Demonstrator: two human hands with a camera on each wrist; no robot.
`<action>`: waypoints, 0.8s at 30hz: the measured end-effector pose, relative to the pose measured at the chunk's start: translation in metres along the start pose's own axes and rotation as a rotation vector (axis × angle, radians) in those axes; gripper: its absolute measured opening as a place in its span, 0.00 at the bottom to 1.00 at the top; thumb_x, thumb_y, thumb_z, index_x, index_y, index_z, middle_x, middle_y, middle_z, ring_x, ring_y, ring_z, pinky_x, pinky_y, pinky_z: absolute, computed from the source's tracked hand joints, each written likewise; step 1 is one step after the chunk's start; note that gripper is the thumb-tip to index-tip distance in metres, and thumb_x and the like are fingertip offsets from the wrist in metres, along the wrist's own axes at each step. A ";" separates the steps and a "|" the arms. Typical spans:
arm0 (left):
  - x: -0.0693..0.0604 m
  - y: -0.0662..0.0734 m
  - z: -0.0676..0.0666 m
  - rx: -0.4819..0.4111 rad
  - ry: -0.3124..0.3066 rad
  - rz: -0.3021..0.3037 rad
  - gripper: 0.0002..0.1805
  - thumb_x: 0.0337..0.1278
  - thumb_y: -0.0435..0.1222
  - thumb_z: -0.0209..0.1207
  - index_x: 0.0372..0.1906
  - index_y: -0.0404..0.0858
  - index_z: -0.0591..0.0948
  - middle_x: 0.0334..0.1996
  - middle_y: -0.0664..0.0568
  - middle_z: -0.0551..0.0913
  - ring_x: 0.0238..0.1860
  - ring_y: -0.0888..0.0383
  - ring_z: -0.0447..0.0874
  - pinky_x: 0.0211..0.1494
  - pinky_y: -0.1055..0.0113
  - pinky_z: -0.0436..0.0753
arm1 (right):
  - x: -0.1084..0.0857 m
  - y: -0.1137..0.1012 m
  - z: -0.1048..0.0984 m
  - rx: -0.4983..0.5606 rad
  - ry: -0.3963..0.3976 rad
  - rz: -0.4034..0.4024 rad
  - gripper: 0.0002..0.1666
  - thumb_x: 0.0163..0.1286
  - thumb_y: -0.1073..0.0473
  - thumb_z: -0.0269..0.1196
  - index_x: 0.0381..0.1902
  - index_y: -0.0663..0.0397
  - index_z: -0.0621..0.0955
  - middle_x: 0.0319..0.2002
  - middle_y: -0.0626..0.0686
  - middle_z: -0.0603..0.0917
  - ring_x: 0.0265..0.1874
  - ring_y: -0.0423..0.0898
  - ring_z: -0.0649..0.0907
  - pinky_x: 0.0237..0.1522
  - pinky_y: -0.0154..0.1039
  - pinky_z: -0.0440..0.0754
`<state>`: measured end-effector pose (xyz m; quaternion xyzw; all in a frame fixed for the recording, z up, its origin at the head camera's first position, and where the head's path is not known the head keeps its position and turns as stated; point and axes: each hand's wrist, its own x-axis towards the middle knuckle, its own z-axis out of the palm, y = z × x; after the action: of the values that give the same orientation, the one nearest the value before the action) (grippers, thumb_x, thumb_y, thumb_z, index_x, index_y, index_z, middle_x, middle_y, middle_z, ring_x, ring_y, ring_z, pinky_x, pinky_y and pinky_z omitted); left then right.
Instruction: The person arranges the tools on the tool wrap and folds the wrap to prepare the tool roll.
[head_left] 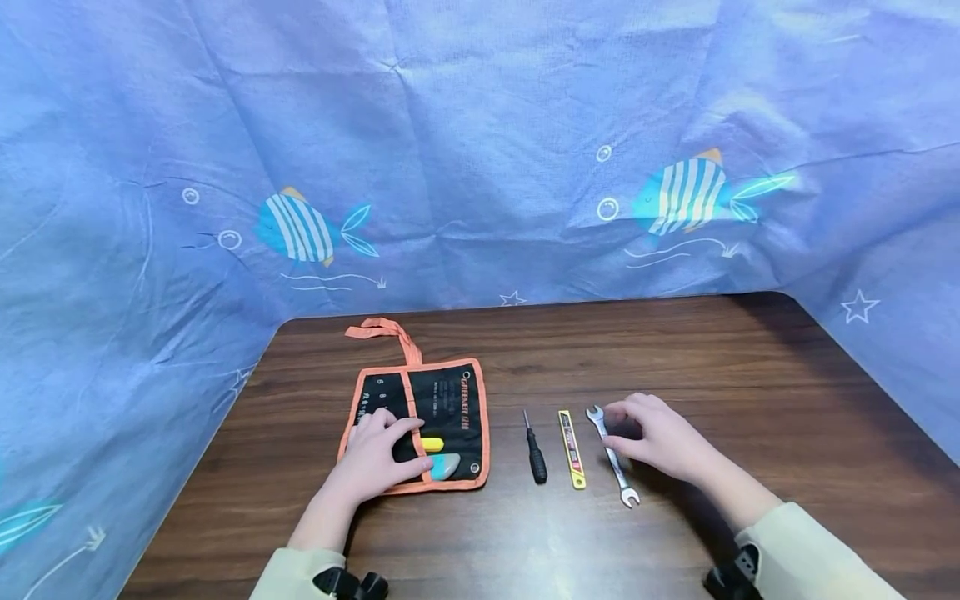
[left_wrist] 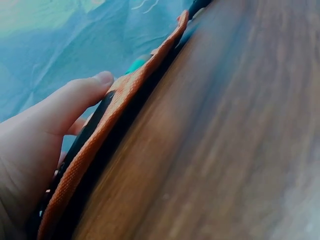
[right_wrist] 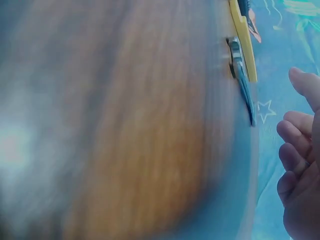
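Observation:
A black tool pouch [head_left: 450, 400] with orange edging lies flat at the left of the table, and my left hand [head_left: 378, 462] rests on its left part, fingers spread. A yellow item [head_left: 432, 444] and a teal-and-grey item [head_left: 446, 466] stick out of its pocket by the thumb. My right hand [head_left: 660, 437] is just right of a silver wrench [head_left: 617, 462], thumb and fingers apart; in the right wrist view a gap shows between the hand [right_wrist: 302, 150] and the wrench [right_wrist: 243, 82]. Left of the wrench lie a yellow cutter-shaped tool [head_left: 572, 450] and a black-handled screwdriver [head_left: 536, 457].
The pouch's orange strap [head_left: 386, 327] trails toward the back edge of the wooden table [head_left: 570, 342]. A blue cloth [head_left: 480, 150] with fish prints hangs behind the table and along its sides.

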<state>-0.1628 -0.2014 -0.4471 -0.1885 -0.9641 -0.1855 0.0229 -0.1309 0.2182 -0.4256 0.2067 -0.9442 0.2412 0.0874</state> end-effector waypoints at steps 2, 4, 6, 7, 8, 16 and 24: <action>-0.001 -0.002 -0.002 -0.012 0.004 0.010 0.36 0.39 0.65 0.63 0.55 0.51 0.80 0.32 0.59 0.63 0.36 0.57 0.58 0.38 0.60 0.60 | -0.003 0.003 0.001 0.008 0.015 -0.001 0.21 0.55 0.51 0.70 0.44 0.55 0.82 0.35 0.43 0.77 0.38 0.44 0.75 0.41 0.44 0.73; -0.002 -0.002 -0.002 -0.017 0.003 0.021 0.37 0.39 0.67 0.62 0.55 0.51 0.80 0.32 0.59 0.62 0.35 0.57 0.58 0.37 0.60 0.59 | -0.006 0.006 0.001 0.017 0.022 0.000 0.23 0.54 0.50 0.70 0.45 0.55 0.82 0.36 0.44 0.77 0.39 0.44 0.75 0.40 0.44 0.73; -0.002 -0.003 -0.002 -0.020 -0.003 0.026 0.38 0.38 0.68 0.61 0.55 0.51 0.80 0.31 0.60 0.62 0.35 0.57 0.57 0.37 0.61 0.59 | -0.009 0.009 0.000 0.024 0.012 0.000 0.24 0.53 0.49 0.70 0.46 0.55 0.81 0.36 0.44 0.77 0.39 0.44 0.75 0.41 0.44 0.72; -0.001 -0.003 -0.002 -0.021 -0.006 0.025 0.38 0.37 0.69 0.61 0.55 0.51 0.80 0.31 0.60 0.62 0.34 0.57 0.57 0.36 0.61 0.59 | -0.011 0.010 0.000 0.025 0.003 -0.001 0.25 0.53 0.49 0.70 0.46 0.55 0.81 0.37 0.44 0.76 0.40 0.43 0.75 0.41 0.44 0.72; -0.002 -0.003 -0.002 -0.022 -0.009 0.023 0.39 0.37 0.69 0.61 0.55 0.52 0.80 0.31 0.60 0.62 0.34 0.57 0.57 0.36 0.61 0.59 | -0.013 0.010 0.000 0.030 -0.006 -0.002 0.26 0.53 0.48 0.70 0.47 0.54 0.81 0.37 0.44 0.76 0.40 0.43 0.74 0.41 0.44 0.72; -0.002 -0.003 -0.001 -0.025 -0.013 0.018 0.39 0.35 0.69 0.61 0.55 0.53 0.79 0.31 0.60 0.61 0.35 0.57 0.57 0.37 0.60 0.58 | -0.028 0.014 0.005 0.028 -0.030 -0.005 0.28 0.52 0.43 0.70 0.48 0.51 0.80 0.38 0.41 0.74 0.40 0.41 0.73 0.43 0.43 0.72; -0.001 -0.002 -0.001 -0.009 -0.019 0.022 0.40 0.36 0.71 0.59 0.56 0.54 0.79 0.31 0.58 0.61 0.34 0.56 0.56 0.38 0.59 0.57 | -0.034 0.014 0.014 -0.004 0.022 -0.042 0.27 0.50 0.44 0.71 0.45 0.50 0.81 0.36 0.38 0.73 0.38 0.39 0.72 0.41 0.41 0.71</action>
<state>-0.1621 -0.2038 -0.4467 -0.2009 -0.9614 -0.1875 0.0148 -0.1073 0.2343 -0.4528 0.2235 -0.9392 0.2396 0.1030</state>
